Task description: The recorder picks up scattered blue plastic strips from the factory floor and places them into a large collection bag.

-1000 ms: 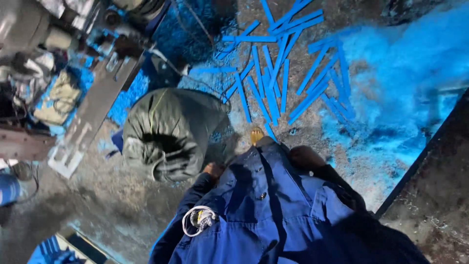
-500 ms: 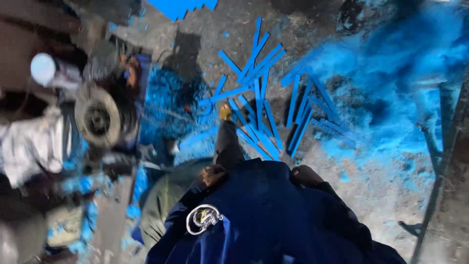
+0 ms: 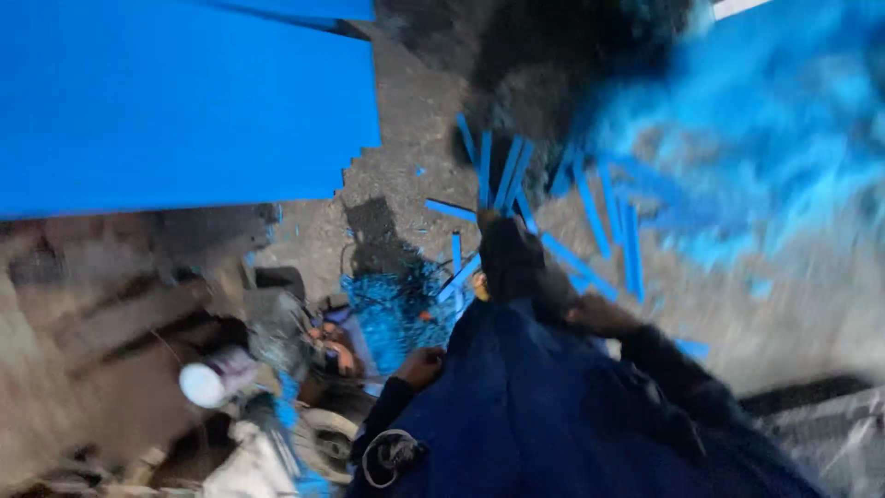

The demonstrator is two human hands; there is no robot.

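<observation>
We look down over our own dark blue work clothes [image 3: 553,415] at a rough grey floor [image 3: 406,198]. Biggest in view is a flat bright blue sheet [image 3: 175,101], lying well ahead of our left hand [image 3: 422,364] and far off to its outer side. A blurred spread of blue dust or shavings [image 3: 765,138] lies ahead of our right hand [image 3: 597,315]. Between the two, just ahead of both hands, a scatter of narrow blue strips [image 3: 553,198] lies loose on the floor, some crossing one another. A small heap of blue chips [image 3: 396,304] sits just beyond the left hand, and a white can [image 3: 212,380] stands further out on that side among grimy machine parts.

Both hands hang close at our body, touching no strip. The left looks loosely curled and empty; the right is too blurred, so we cannot tell how its fingers stand. Judging from this, strips are cut and lie ungathered, while the large sheet remains whole.
</observation>
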